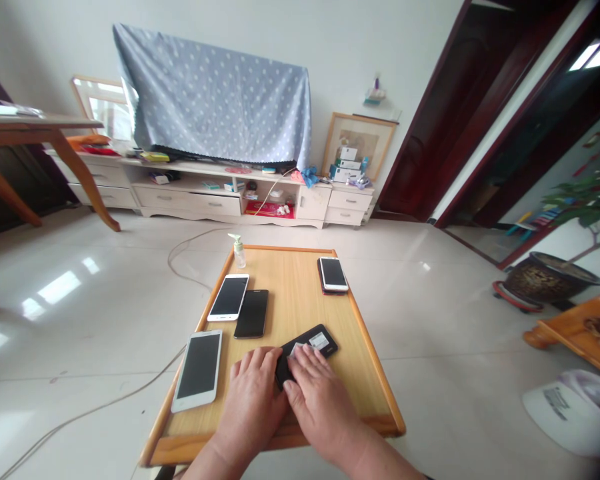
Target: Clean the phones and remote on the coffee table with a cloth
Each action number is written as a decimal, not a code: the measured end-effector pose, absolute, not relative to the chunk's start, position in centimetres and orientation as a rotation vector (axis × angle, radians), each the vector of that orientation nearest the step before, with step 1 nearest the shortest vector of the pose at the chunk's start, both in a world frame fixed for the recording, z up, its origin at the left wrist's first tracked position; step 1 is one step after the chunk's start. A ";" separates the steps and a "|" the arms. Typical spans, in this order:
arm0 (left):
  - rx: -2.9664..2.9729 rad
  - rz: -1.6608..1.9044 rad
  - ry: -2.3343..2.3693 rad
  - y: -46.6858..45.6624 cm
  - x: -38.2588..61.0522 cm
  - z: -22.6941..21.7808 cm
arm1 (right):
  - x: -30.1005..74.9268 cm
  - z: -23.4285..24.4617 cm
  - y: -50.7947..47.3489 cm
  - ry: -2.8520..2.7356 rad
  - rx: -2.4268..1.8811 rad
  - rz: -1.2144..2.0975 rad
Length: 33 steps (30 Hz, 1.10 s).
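A black phone [314, 340] lies face down on the small wooden table [290, 293], with a white label on its back. My left hand [254, 393] rests on the phone's near end, fingers curled against its edge. My right hand [316, 387] lies flat over the phone, fingers together, pressing a small white wipe [297, 349] on its back. To the left lie a large white phone [199, 369], a second white phone [229, 297] and a black phone [251, 313]. Another white phone [333, 274] sits at the far right. A small pump bottle [239, 251] stands at the table's far edge.
A white cable [130, 393] runs across the tiled floor left of the table. A cream TV cabinet [220, 193] with a blue-covered screen stands at the wall. A wooden table [45, 147] is far left, a potted plant [550, 277] and wooden furniture [585, 333] right.
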<state>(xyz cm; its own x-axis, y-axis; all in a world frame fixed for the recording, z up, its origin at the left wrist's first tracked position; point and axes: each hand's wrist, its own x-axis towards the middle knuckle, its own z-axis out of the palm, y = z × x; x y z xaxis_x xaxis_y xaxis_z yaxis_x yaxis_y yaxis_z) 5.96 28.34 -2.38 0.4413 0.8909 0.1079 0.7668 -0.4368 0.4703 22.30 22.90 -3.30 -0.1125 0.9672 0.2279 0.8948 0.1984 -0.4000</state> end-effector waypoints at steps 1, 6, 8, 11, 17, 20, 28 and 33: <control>2.343 0.491 1.411 28.4 6.0 -2.4 | 22.3 -3.3 23.0 -2.064 -1.726 0.231; 2.366 0.516 1.404 28.4 6.0 -2.3 | 24.8 -3.9 24.9 -1.939 -1.920 0.154; 2.368 0.526 1.410 28.3 5.9 -2.3 | 25.4 -4.4 25.4 -1.913 -1.961 0.133; 2.372 0.540 1.422 28.2 5.9 -2.3 | 25.3 -4.9 25.5 -1.925 -1.974 0.121; 2.379 0.583 1.426 27.9 6.2 -2.2 | 24.7 -4.6 25.2 -1.933 -1.984 0.158; 2.373 0.596 1.437 27.5 6.2 -2.0 | 25.0 -4.5 25.0 -1.931 -1.984 0.168; 2.381 0.587 1.447 26.4 6.1 -1.8 | 25.5 -4.8 24.2 -1.885 -1.927 0.166; 2.426 0.419 1.414 26.0 6.0 -0.1 | 25.8 -4.8 23.7 -1.867 -1.904 0.177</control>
